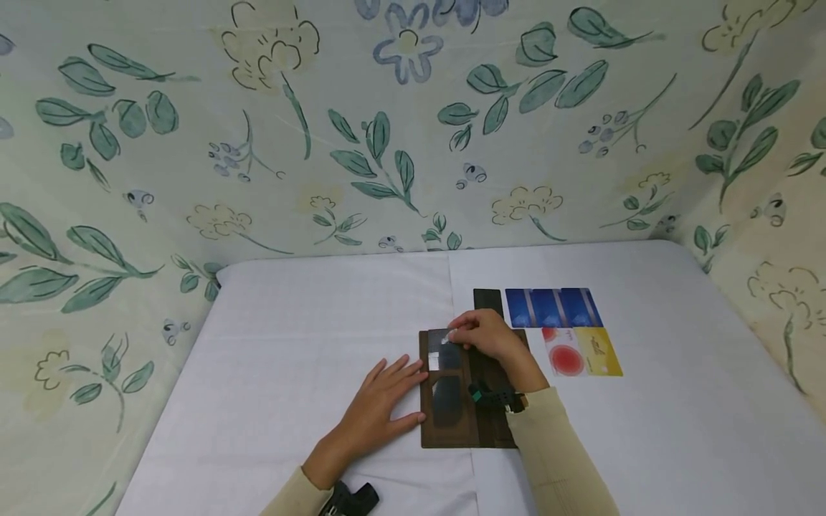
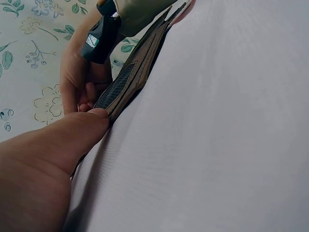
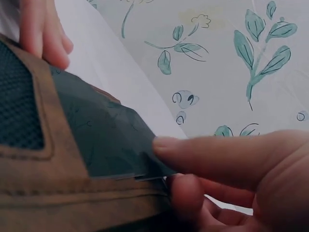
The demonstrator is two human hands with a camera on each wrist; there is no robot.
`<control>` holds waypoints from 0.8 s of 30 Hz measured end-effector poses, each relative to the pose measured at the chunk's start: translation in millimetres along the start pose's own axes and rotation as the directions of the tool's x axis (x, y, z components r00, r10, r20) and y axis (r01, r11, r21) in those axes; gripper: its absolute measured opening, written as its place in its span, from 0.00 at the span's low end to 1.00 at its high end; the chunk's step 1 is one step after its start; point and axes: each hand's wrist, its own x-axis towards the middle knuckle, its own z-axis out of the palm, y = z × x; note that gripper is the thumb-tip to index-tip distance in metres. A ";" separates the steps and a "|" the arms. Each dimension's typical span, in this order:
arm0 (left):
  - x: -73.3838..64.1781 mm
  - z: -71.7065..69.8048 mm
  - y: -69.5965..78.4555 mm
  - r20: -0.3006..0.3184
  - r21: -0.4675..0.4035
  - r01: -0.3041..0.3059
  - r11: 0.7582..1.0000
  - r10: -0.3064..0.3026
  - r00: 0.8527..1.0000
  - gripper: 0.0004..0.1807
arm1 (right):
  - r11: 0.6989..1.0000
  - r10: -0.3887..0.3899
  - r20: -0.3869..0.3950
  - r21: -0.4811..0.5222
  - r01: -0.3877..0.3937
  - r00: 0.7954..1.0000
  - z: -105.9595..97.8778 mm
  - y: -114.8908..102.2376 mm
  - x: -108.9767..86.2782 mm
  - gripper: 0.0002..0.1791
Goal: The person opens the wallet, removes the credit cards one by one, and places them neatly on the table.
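Note:
A brown wallet [image 1: 470, 430] lies unfolded on the white cloth, with stitched edges and a dark mesh window [image 3: 19, 101] in its left panel. At the top of that panel, my right hand [image 1: 487, 333] pinches the end of a dark, glossy card [image 3: 106, 130] between thumb and finger. The card lies over the panel above the mesh window, its surface reflecting light. My left hand [image 1: 377, 405] rests with fingers spread at the wallet's left edge. In the left wrist view, the left thumb [image 2: 89, 125] touches the wallet's edge. My right forearm hides part of the wallet's right side.
Three blue cards [image 1: 547, 308] lie in a row behind and right of the wallet. In front of them are a white card with a red circle [image 1: 568, 360] and a yellow card [image 1: 600, 351]. A dark strip [image 1: 487, 299] extends behind the wallet. Floral fabric [image 1: 400, 143] hangs behind the table.

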 end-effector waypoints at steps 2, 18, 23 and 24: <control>-0.1 -0.5 0.3 0.003 0.002 0.002 1.000 -0.002 1.000 0.34 | 1.000 0.001 0.012 0.007 -0.001 1.000 -0.9 0.4 -0.1 0.12; 0.7 -0.5 -1.1 0.001 0.024 -0.012 1.000 0.012 1.000 0.34 | 1.000 0.001 0.028 0.018 -0.002 1.000 -1.9 0.8 0.2 0.12; -0.1 0.4 -1.6 -0.002 0.026 -0.015 1.000 0.016 1.000 0.34 | 0.999 -0.034 0.046 0.036 0.032 0.998 -2.8 2.4 0.3 0.12; 0.0 0.6 -1.6 -0.005 0.028 -0.018 0.999 0.018 1.000 0.34 | 0.998 -0.041 0.047 0.041 0.039 0.998 -2.8 2.7 0.3 0.12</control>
